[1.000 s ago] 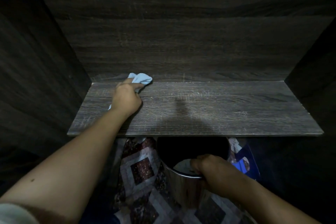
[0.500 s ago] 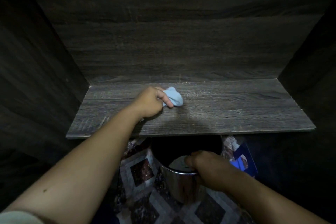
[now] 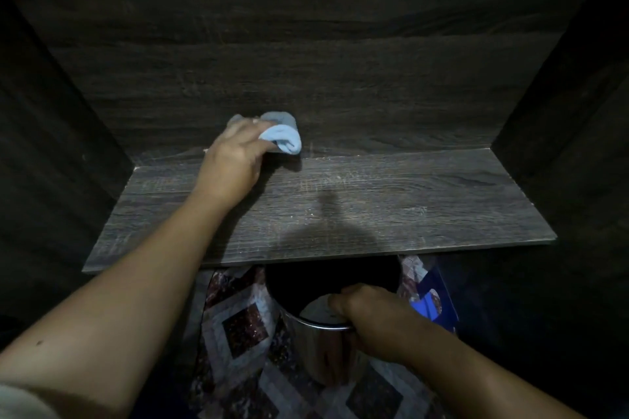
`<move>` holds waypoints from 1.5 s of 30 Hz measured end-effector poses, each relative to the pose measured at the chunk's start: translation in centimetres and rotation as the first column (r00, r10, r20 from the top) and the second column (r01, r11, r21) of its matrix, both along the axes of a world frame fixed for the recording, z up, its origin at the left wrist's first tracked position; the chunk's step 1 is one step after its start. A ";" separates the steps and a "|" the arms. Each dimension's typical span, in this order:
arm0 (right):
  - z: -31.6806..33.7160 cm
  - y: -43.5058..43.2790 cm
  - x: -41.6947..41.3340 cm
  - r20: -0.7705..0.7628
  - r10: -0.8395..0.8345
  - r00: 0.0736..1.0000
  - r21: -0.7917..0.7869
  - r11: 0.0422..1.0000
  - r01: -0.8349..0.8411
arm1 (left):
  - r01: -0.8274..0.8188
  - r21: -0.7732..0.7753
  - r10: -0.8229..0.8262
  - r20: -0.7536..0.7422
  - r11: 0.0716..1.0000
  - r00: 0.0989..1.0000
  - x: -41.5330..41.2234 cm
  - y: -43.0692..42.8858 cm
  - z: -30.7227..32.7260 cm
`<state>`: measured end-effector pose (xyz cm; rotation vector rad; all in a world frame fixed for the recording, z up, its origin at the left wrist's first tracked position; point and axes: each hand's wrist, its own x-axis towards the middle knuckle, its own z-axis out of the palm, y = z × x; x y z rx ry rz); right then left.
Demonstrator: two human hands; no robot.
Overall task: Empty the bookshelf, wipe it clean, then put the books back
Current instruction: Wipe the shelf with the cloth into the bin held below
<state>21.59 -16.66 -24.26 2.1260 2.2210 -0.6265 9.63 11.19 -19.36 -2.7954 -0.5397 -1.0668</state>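
Moved: your left hand (image 3: 235, 160), clutching cloth (image 3: 282, 138), to shelf (image 3: 408, 201) back edge, wiping unfinished; right hand (image 3: 371, 320) grips pot (image 3: 320, 354) rim below shelf

cloth (image 3: 280, 134) half hidden under hand, pot (image 3: 323, 347) interior dark

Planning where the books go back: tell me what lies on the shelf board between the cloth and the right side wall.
Nothing: in the head view the shelf board is bare from the blue cloth, bunched in the left hand, to the right wall.
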 end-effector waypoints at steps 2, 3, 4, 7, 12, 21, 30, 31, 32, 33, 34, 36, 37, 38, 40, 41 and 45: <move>0.0 0.0 0.1 -0.002 -0.001 1.000 -0.010 1.000 0.001 | 0.001 0.038 0.003 -0.122 0.999 0.993 0.2 1.0 -2.3; 0.0 0.0 0.1 -0.004 0.000 1.000 -0.013 1.000 0.000 | 0.001 0.032 0.005 -0.175 0.999 0.985 0.2 1.3 -3.3; -0.1 -0.1 0.2 -0.006 0.000 1.000 -0.013 1.000 0.000 | 0.010 0.015 -0.007 -0.216 1.000 0.976 0.2 1.3 -4.0; -0.4 -0.2 0.3 -0.011 -0.003 1.000 -0.003 1.000 0.003 | 0.026 -0.084 -0.047 -0.251 0.996 0.967 0.4 0.7 -3.5; -0.7 -0.3 0.1 -0.002 0.011 1.000 0.003 1.000 -0.011 | -0.119 -0.492 -0.010 -0.251 0.863 0.968 1.0 0.0 -2.2; -0.9 -0.5 -0.7 -0.003 0.034 0.999 0.023 0.999 -0.034 | -0.173 -0.672 -0.033 -0.283 0.720 0.959 0.4 -4.4 -1.4; 0.2 -1.9 -1.5 0.066 0.105 0.992 0.012 0.994 -0.106 | -0.155 -0.700 -0.101 -0.310 0.697 0.945 -0.8 -10.0 -0.7; 0.2 -2.0 -1.5 0.063 0.113 0.992 0.011 0.993 -0.113 | -0.166 -0.703 -0.102 -0.322 0.691 0.941 -0.8 -10.5 -0.7; 0.3 -2.2 -1.6 0.060 0.119 0.991 0.008 0.993 -0.120 | -0.179 -0.705 -0.101 -0.336 0.686 0.936 -1.1 -11.2 -0.5; 0.3 -2.4 -1.7 0.063 0.123 0.990 0.003 0.992 -0.124 | -0.189 -0.705 -0.105 -0.351 0.684 0.931 -1.2 -11.8 -0.3; 0.4 -2.6 -1.8 0.069 0.128 0.989 -0.007 0.992 -0.128 | -0.194 -0.709 -0.113 -0.361 0.678 0.926 -1.4 -12.5 -0.2; 0.8 -3.0 -2.0 0.077 0.132 0.988 -0.019 0.991 -0.131 | -0.185 -0.734 -0.143 -0.360 0.653 0.922 -1.8 -13.8 0.3; 0.9 -3.1 -2.2 0.077 0.134 0.988 -0.018 0.991 -0.133 | -0.185 -0.756 -0.164 -0.361 0.627 0.918 -2.1 -14.3 0.4; 1.1 -3.2 -2.2 0.079 0.136 0.988 -0.013 0.991 -0.136 | -0.192 -0.783 -0.190 -0.367 0.592 0.911 -2.2 -14.9 0.8; 1.4 -3.4 -2.3 0.077 0.138 0.987 -0.003 0.990 -0.139 | -0.211 -0.822 -0.226 -0.376 0.528 0.898 -2.5 -15.9 1.4; 1.5 -3.3 -2.3 0.075 0.139 0.987 0.001 0.990 -0.140 | -0.211 -0.831 -0.214 -0.363 0.515 0.907 -2.6 -16.2 1.6; 1.4 -3.2 -2.2 0.058 0.141 0.988 0.018 0.990 -0.142 | -0.154 -0.778 0.021 -0.178 0.609 0.984 -3.4 -17.2 2.7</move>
